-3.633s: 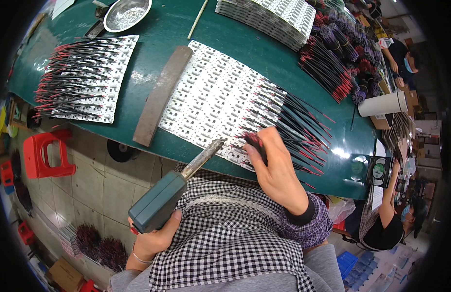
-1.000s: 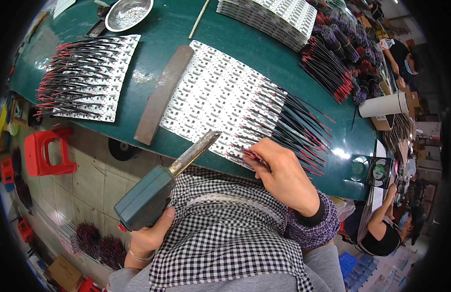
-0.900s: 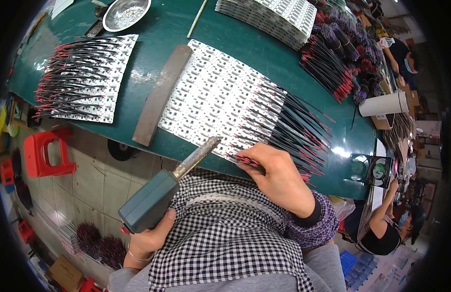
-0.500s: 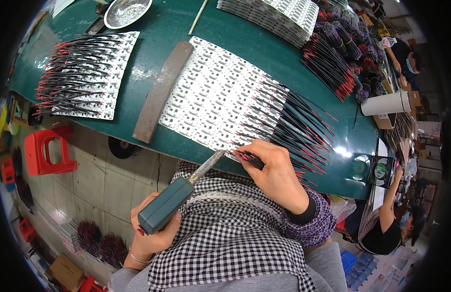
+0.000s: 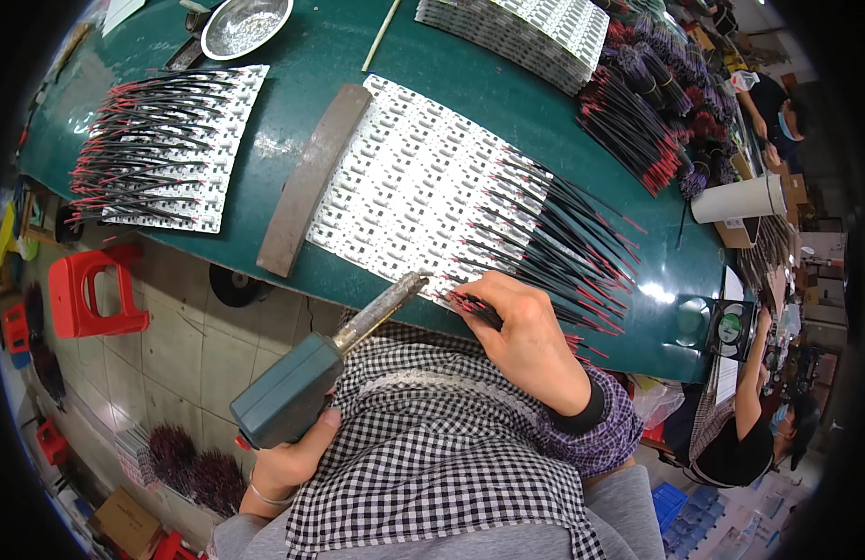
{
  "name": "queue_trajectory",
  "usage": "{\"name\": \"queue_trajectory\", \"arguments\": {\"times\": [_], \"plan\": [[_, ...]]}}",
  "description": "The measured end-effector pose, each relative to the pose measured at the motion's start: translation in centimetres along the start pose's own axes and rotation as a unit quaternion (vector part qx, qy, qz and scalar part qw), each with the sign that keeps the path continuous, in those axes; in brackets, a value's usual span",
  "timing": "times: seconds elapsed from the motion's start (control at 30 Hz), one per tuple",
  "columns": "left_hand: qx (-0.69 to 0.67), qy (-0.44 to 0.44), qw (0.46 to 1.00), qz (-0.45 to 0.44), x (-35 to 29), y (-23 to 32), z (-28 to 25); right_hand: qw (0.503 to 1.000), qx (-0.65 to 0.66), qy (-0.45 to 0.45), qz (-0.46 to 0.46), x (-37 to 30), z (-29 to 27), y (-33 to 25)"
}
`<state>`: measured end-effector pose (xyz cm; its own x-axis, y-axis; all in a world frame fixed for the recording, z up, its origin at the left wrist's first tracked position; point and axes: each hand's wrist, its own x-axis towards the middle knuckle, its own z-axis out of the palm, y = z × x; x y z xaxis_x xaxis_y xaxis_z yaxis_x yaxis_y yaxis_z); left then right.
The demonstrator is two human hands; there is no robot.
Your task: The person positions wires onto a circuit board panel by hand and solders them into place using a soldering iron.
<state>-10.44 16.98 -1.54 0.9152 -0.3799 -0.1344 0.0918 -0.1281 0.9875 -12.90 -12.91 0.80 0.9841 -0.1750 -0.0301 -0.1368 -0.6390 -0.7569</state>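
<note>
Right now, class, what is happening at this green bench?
A person in a checked top holds a soldering iron in the left hand, its tip at the near edge of a white sheet of small circuit strips. The right hand pinches red and black wires against that edge. A dark flat bar lies across the sheet's far end.

Bright, sharp; perhaps rim-warped, vignetted.

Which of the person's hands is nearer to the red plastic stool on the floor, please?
Left. The left hand, holding the soldering iron, is closer to the red plastic stool; the right hand rests on the wires across the table edge.
</note>
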Motion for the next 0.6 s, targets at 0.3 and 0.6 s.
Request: {"name": "queue_trajectory", "arguments": {"times": [0.3, 0.6], "plan": [[-0.230, 0.043, 0.972, -0.024, 6.2, 4.2, 1.5, 0.985, -0.142, 0.089, -0.029, 3.1, -9.3, -5.0], [-0.123, 0.149, 0.978, 0.084, 20.2, 15.8, 9.7, 0.995, -0.094, 0.038, -0.017, 13.0, -5.9, 3.1]]}}
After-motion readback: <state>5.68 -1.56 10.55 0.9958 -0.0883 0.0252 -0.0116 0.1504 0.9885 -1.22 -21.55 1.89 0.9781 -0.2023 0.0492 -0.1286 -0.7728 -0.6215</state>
